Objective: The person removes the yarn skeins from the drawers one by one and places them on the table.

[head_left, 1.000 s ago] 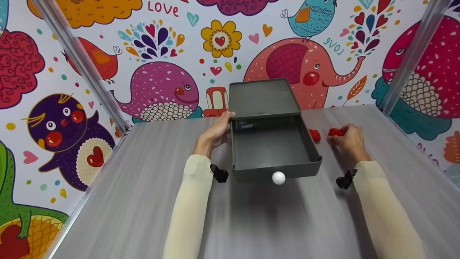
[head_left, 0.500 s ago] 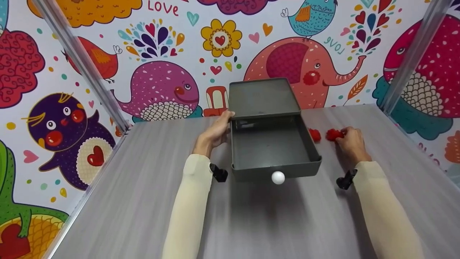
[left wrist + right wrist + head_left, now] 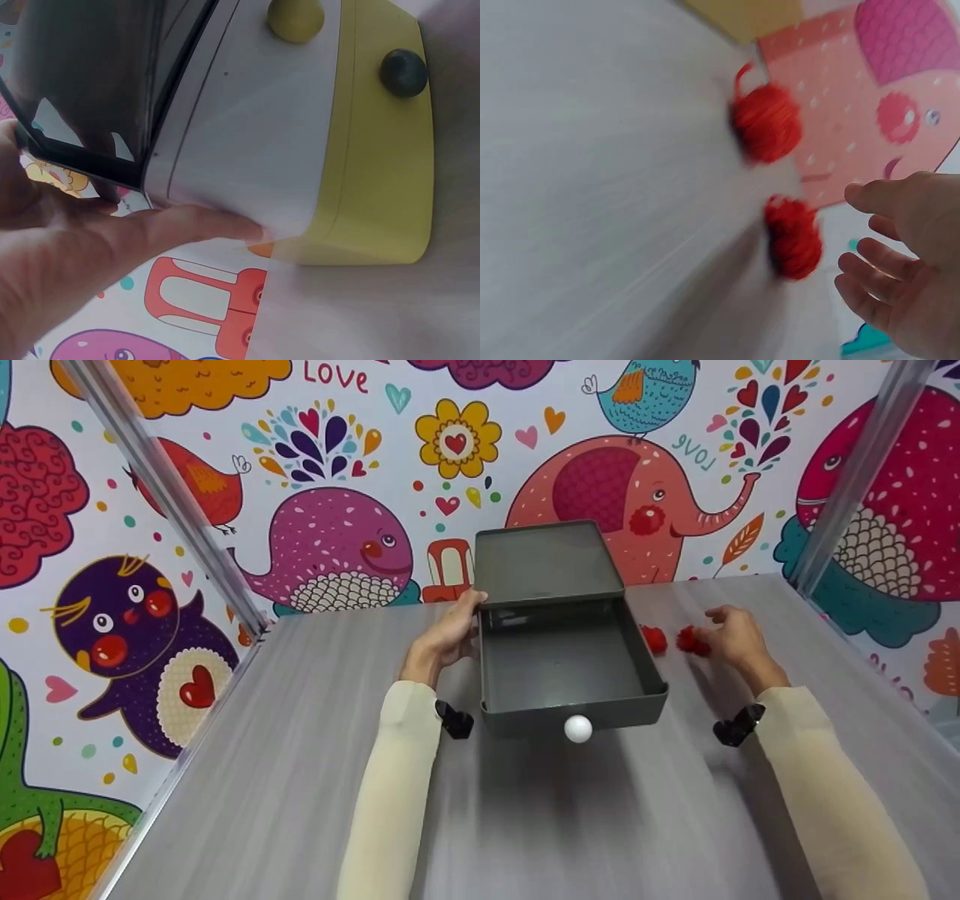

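A small chest with a grey top drawer (image 3: pixel 570 660) pulled out stands near the back of the table. The grey drawer has a white knob (image 3: pixel 578 728) and nothing shows inside it. My left hand (image 3: pixel 450 634) rests against the chest's left side, one finger (image 3: pixel 210 223) lying straight along it. Below are a white drawer (image 3: pixel 255 127) and a yellow drawer (image 3: pixel 382 165). To the chest's right lie two balls of red yarn (image 3: pixel 767 124), the nearer yarn ball (image 3: pixel 793 238) beside my right hand (image 3: pixel 919 262), which is apart from it with loosely bent fingers.
The grey table (image 3: pixel 300 780) ends at a wall covered in cartoon animals (image 3: pixel 337 547). Metal posts (image 3: pixel 165 495) stand at the left and right corners. A second metal post (image 3: pixel 847 480) frames the right side.
The right hand has let go of the right-hand red yarn ball and opened, its forearm shifting slightly right. The left hand and chest stay in place.
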Tool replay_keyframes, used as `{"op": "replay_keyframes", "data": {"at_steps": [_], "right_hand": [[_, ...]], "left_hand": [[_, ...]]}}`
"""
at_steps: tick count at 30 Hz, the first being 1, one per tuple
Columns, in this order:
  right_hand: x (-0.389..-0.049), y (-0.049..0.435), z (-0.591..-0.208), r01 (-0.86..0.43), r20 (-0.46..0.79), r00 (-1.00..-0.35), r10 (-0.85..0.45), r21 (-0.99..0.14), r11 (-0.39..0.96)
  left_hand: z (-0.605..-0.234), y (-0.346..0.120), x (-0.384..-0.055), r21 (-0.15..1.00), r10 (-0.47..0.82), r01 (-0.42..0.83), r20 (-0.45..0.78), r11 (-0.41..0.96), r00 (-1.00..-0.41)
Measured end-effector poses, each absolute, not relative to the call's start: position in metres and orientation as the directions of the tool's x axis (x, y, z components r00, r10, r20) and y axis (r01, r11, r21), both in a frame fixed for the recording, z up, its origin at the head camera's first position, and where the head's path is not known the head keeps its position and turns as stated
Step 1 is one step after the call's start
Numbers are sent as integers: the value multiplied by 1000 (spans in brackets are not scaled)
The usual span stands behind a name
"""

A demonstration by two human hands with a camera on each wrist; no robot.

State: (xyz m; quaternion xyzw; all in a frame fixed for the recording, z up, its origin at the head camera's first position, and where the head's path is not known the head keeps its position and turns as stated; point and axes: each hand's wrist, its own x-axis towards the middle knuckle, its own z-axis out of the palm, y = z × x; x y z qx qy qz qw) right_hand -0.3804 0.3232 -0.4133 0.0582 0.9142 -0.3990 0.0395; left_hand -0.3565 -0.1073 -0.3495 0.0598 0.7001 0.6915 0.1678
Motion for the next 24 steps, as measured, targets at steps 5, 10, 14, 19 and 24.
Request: {"op": "replay_keyframes", "data": {"at_steps": [5, 10, 14, 19, 24], "right_hand": [[-371, 311, -392, 61, -65, -998, 19, -749, 660], [-358, 294, -375, -22, 25, -1000, -5, -762, 648], [-346, 280, -360, -61, 79, -997, -1, -761, 646], [-323, 265, -343, -117, 174, -984, 26, -755, 645], [-295, 254, -331, -167, 249, -967, 45, -762, 626]], "left_hand": [[-349, -107, -357, 988, 316, -152, -153, 29, -936], [-349, -107, -358, 989, 317, -149, -148, 22, -937], [-350, -108, -358, 988, 317, -152, -147, 9, -937], [-350, -108, -356, 989, 320, -148, -146, 16, -936], [-348, -106, -357, 990, 323, -142, -142, 22, -936]]}}
